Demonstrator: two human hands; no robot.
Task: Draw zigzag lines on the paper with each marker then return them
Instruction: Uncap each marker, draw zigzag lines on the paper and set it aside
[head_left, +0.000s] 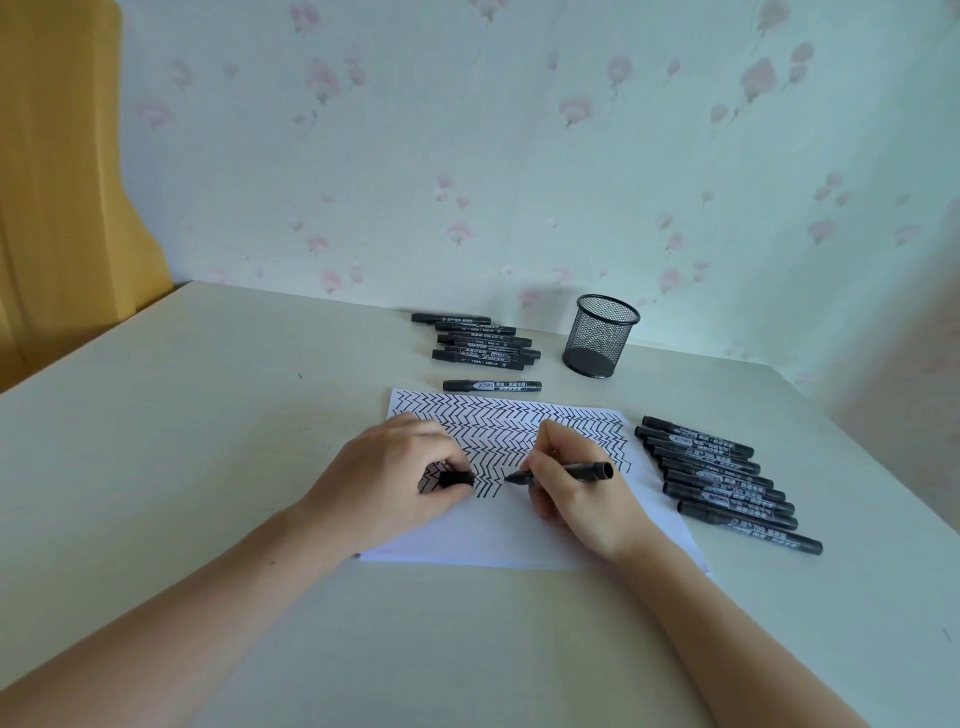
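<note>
Soft even daylight, faint shadows under hands, no glare, wide-angle bend at edges, slight blur in corners

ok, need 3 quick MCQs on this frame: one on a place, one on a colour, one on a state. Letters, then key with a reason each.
1. Where does the mesh pen cup stand?
A. on the paper
B. on the table beyond the paper
C. in the left hand

2. What colour are the zigzag lines?
A. red
B. blue
C. black

3. How is the marker in the right hand?
A. uncapped, tip at the paper
B. capped
C. lying loose on the table

Key: B, the cup stands near the wall, off the sheet; C, every line is black; A, the bare tip points at the sheet while the left hand holds the cap.
</note>
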